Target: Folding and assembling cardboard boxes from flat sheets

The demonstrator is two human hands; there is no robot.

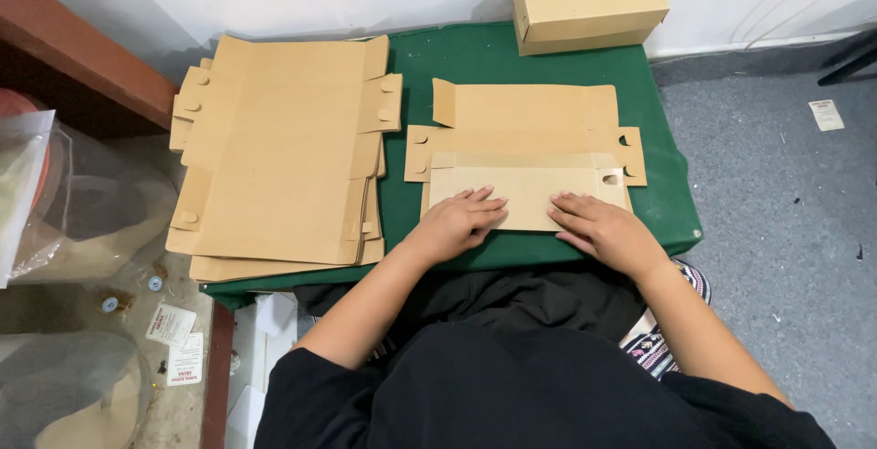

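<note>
The flat brown cardboard blank [525, 152], notched and part-folded, lies on the green desk [484, 56]. Left hand [457, 221] and right hand [603, 228] press its folded front panel down, fingers [484, 204] spread flat, gripping nothing. A blank stack [279, 157] lies left, a finished box [589, 6] behind.

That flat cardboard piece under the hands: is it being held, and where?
Not gripped: the left hand and right hand press flat on the folded-over near flap of the cardboard blank.

Box blank [530, 195] near edge under hands, plastic bag [23, 184] cut off left
</note>
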